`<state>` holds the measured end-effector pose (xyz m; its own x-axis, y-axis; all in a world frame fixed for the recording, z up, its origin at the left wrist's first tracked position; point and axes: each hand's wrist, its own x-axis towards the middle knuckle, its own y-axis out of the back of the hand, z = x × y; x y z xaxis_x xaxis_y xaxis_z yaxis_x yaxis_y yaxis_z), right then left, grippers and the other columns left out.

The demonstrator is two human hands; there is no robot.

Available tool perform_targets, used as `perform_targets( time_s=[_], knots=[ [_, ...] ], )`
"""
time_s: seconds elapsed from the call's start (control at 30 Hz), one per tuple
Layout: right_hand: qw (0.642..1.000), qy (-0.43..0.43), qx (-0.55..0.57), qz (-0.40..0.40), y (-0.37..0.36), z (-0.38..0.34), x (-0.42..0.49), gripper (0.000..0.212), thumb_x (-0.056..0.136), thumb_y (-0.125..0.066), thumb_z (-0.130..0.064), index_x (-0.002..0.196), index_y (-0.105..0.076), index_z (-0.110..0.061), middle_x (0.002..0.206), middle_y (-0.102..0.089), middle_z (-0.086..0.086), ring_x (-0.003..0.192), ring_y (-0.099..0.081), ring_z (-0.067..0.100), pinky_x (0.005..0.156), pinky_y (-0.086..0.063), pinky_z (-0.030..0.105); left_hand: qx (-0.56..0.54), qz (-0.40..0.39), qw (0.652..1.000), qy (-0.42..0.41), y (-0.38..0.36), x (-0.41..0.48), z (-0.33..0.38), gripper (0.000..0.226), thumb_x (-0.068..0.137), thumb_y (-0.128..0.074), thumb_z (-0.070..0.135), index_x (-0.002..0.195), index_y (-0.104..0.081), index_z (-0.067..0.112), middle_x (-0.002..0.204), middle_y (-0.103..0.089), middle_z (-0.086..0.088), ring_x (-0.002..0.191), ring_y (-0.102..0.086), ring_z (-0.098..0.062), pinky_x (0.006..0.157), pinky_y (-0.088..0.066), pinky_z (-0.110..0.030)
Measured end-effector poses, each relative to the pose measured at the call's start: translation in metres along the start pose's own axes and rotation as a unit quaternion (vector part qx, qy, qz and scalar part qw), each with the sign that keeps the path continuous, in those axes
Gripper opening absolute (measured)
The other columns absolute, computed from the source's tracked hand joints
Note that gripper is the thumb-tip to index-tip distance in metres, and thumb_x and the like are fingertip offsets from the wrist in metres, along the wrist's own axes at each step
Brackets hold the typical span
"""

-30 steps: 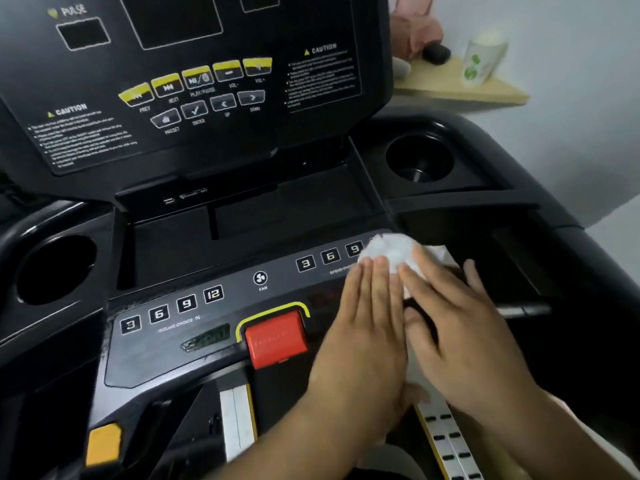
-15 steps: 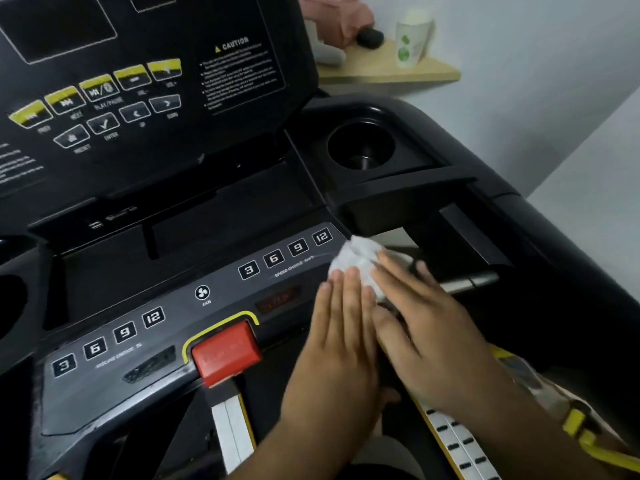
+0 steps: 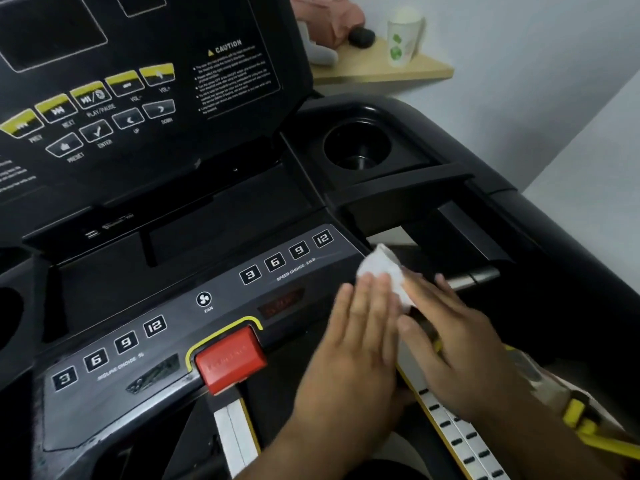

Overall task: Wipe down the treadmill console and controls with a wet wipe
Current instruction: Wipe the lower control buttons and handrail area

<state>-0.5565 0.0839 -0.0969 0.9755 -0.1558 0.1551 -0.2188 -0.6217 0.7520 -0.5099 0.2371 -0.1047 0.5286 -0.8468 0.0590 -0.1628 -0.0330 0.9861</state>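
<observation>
dim, soft even light; hands (image 3: pixel 408 344) motion-blurred; wide-angle bending at edges; faint glare on console (image 3: pixel 180 140).

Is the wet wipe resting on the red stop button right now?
No, the wet wipe lies under both hands at the right end of the control strip, well right of the red stop button.

Readable markings on the treadmill console

The upright panel (image 3: pixel 145 98) reads CAUTION, PREV, NEXT, PLAY/PAUSE, VOL, ENTER, UP, DOWN, PRESET; the near control strip (image 3: pixel 194 344) shows 3, 6, 9, 12 twice, over INCLINE CHOICE % at left and SPEED CHOICE km/h at right, plus FAN.
</observation>
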Motion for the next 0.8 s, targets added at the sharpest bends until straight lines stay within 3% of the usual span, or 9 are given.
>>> perform_targets(
  time_s=[0.07,0.2,0.27,0.33,0.47,0.57,0.67,0.8],
  knots=[
    [0.999,0.01,-0.035,0.037,-0.004,0.003,-0.006,0.055,0.095,-0.04,-0.036,0.142,-0.042,-0.007,0.143,-0.041,-0.005,0.135,-0.01,-0.022,0.115,-0.013,0.017,-0.001,0.01,1.0,-0.026,-0.003,-0.003,0.005,0.091,0.088,-0.054,0.064,0.149,-0.032,0.0,0.159,-0.023,-0.022,0.15,-0.014,-0.038,0.118,-0.012,-0.055],
    [0.991,0.061,-0.116,0.013,-0.019,-0.01,-0.002,0.056,0.1,-0.03,-0.039,0.142,-0.044,-0.005,0.153,-0.038,0.007,0.146,-0.024,0.012,0.117,-0.022,0.045,0.022,0.023,0.999,0.033,0.005,-0.019,-0.023,0.076,0.095,-0.048,0.05,0.151,-0.031,0.001,0.16,-0.022,-0.019,0.15,-0.019,-0.033,0.116,-0.017,-0.057],
    [0.983,0.096,-0.156,-0.01,-0.034,-0.028,0.001,0.057,0.101,-0.027,-0.041,0.141,-0.047,-0.007,0.154,-0.035,0.007,0.147,-0.022,0.019,0.115,-0.021,0.056,0.02,0.043,0.996,0.08,0.004,-0.036,-0.036,0.057,0.101,-0.032,0.032,0.146,-0.038,-0.003,0.157,-0.029,-0.022,0.146,-0.028,-0.037,0.112,-0.024,-0.057],
    [0.978,0.121,-0.171,-0.016,-0.053,-0.054,0.007,0.056,0.099,-0.031,-0.043,0.141,-0.048,-0.01,0.155,-0.035,0.006,0.147,-0.02,0.018,0.114,-0.019,0.062,0.021,0.048,0.991,0.126,0.001,-0.061,-0.047,0.053,0.097,-0.033,0.021,0.14,-0.046,-0.008,0.152,-0.037,-0.025,0.141,-0.036,-0.04,0.108,-0.03,-0.058],
    [0.966,0.182,-0.174,-0.054,-0.072,-0.075,0.006,0.056,0.097,-0.037,-0.046,0.143,-0.047,-0.014,0.156,-0.034,0.002,0.148,-0.016,0.015,0.115,-0.013,0.062,0.063,0.056,0.984,0.156,-0.002,-0.104,-0.06,0.06,0.088,-0.047,0.03,0.134,-0.053,-0.008,0.145,-0.046,-0.026,0.136,-0.044,-0.04,0.107,-0.033,-0.059],
    [0.965,0.166,-0.198,-0.052,-0.052,-0.053,0.003,0.055,0.096,-0.04,-0.045,0.14,-0.051,-0.014,0.153,-0.04,0.0,0.146,-0.024,0.013,0.113,-0.014,0.065,0.049,0.042,0.99,0.126,0.004,-0.088,-0.053,0.068,0.082,-0.052,0.04,0.131,-0.057,-0.007,0.144,-0.048,-0.026,0.134,-0.046,-0.042,0.106,-0.031,-0.059],
    [0.972,0.094,-0.215,-0.004,-0.026,-0.02,0.004,0.055,0.099,-0.029,-0.042,0.139,-0.051,-0.011,0.151,-0.042,0.003,0.144,-0.03,0.014,0.115,-0.011,0.062,0.028,0.015,0.996,0.083,0.005,-0.033,-0.029,0.079,0.087,-0.057,0.047,0.142,-0.04,-0.008,0.15,-0.036,-0.03,0.141,-0.033,-0.045,0.114,-0.019,-0.059],
    [0.98,0.061,-0.188,0.021,-0.018,0.019,-0.02,0.057,0.102,-0.02,-0.042,0.144,-0.037,-0.007,0.152,-0.036,0.012,0.146,-0.024,0.018,0.119,-0.008,0.052,0.039,0.003,0.998,0.041,0.005,0.006,0.001,0.07,0.1,-0.031,0.038,0.151,-0.014,-0.007,0.159,-0.012,-0.029,0.148,-0.007,-0.046,0.117,0.004,-0.058]
  ],
)
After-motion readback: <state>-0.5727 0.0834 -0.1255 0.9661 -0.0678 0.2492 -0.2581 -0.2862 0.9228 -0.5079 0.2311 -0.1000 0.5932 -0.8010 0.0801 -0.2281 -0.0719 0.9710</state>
